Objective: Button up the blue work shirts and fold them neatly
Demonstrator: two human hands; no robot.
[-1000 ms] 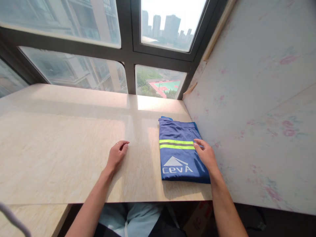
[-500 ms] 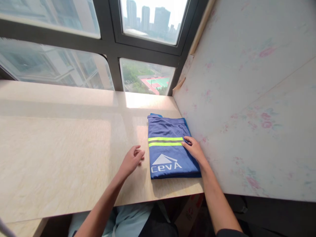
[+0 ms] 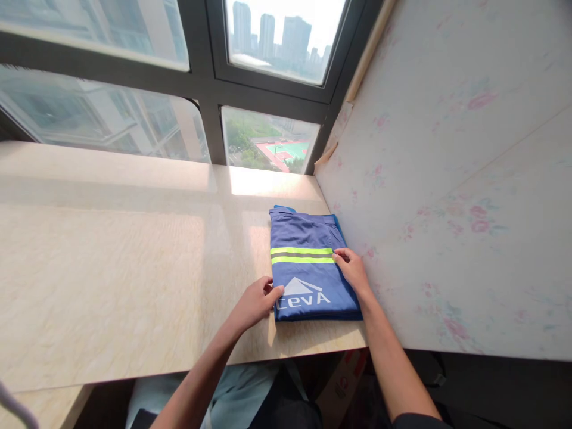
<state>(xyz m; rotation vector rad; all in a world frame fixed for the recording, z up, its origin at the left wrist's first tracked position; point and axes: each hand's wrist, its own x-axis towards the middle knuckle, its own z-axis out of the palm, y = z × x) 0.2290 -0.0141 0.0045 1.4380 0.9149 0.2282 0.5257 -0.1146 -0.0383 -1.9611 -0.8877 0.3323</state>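
Note:
A folded blue garment point(image 3: 302, 238) with two yellow-green reflective stripes and a white "ceva" logo lies on the beige table point(image 3: 111, 268), near its right end against the side wall. My left hand point(image 3: 255, 302) touches the garment's near left edge, thumb on top of the cloth and fingers curled at the edge. My right hand point(image 3: 353, 269) rests on the garment's right edge beside the stripes, fingers bent onto the fabric.
A floral-patterned wall panel point(image 3: 447, 179) rises directly right of the garment. Large windows point(image 3: 277, 36) with dark frames run along the table's far side. The table's near edge lies just below my hands, with my lap under it.
My left hand has moved right across the table from the middle to the garment's left edge. My right hand has stayed on the garment's right edge. The view has shifted slightly.

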